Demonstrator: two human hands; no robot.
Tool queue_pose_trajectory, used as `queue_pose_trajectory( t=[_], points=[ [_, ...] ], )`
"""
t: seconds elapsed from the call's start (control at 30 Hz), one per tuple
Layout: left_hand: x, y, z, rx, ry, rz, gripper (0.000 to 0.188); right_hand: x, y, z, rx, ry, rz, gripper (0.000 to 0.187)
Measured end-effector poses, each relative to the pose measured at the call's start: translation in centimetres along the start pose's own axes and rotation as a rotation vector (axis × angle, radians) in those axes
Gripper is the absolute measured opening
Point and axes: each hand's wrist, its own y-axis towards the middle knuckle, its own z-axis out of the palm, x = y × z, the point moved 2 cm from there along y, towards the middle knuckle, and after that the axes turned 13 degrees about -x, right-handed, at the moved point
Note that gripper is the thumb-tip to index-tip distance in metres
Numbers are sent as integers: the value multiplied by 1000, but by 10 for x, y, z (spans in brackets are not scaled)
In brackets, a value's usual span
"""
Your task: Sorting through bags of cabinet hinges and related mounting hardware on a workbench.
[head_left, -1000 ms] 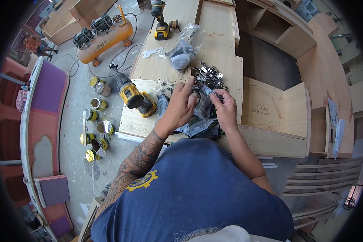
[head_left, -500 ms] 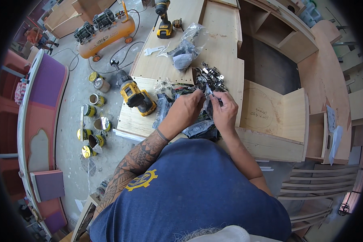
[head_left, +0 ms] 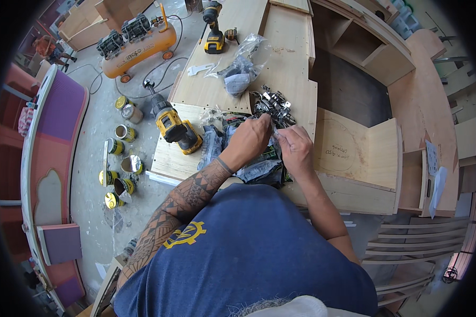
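Observation:
My left hand [head_left: 251,138] and my right hand [head_left: 295,149] meet over the workbench, fingers pinched closed. Between their fingertips is a small pale piece that looks like a plastic packet [head_left: 275,130], mostly hidden by the fingers. Just beyond it lies a heap of shiny metal cabinet hinges [head_left: 273,103]. Crumpled dark and clear plastic packets [head_left: 259,170] spread beneath and beside both hands, and what they contain is hard to make out. Left of my left hand, a yellow and black cordless drill [head_left: 175,124] lies on its side.
A second cordless drill [head_left: 213,29] stands farther back, near a clear plastic bag [head_left: 240,66] and a white flat tool [head_left: 198,69]. Open wooden cabinetry [head_left: 354,153] borders the right. On the floor at left are several paint cans [head_left: 126,133] and an orange air compressor [head_left: 143,50].
The view has shifted slightly. My right hand's fingers have curled in more tightly, and my left hand has turned so its back faces up more. Both stay together above the packets.

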Motion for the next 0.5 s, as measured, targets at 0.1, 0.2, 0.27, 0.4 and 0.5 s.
queue_pose_trajectory(
  t=[0.1,0.2,0.27,0.4,0.5],
  points=[
    [3,6,10,-5,-10,3,15,-8,-6,-4,-35,6,33,13],
    [15,8,20,-53,-6,2,12,-5,-14,-11,-118,23,52,12],
    [83,8,22,-116,234,-143,12,11,-16,-22,-219,110,45,10],
    [59,29,-35,-133,13,-223,21,3,-12,-37,-276,163,538,12],
    [11,25,-40,12,-480,-391,20,-20,-13,-23,-293,536,639,14]
  ],
)
